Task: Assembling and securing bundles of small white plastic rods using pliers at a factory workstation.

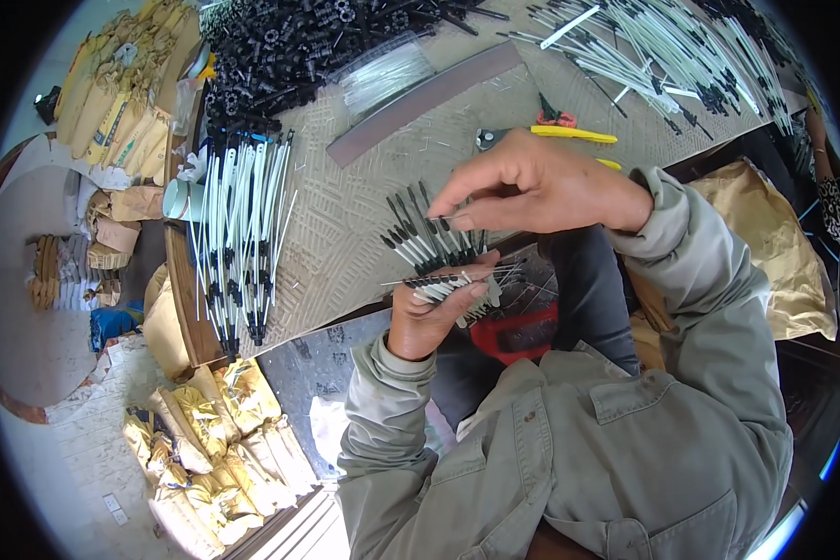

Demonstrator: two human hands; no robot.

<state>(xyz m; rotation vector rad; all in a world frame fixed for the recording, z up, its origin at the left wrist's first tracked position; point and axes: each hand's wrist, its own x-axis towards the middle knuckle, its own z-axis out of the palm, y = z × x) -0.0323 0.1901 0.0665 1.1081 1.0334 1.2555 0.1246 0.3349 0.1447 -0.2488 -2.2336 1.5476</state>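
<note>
My left hand is closed round a fanned bundle of thin white rods with black ends, held just off the table's front edge. Several thin metal pins stick out sideways across this bundle near the fingers. Just above the black ends, my right hand pinches a fine metal pin between thumb and fingertips. Whether that pin touches a rod cannot be made out.
Yellow-handled pliers lie beyond my right hand. Past a brown strip sit a packet of thin pins and heaped black plastic parts. White rods lie at left and far right. Paper-wrapped bundles stand lower left.
</note>
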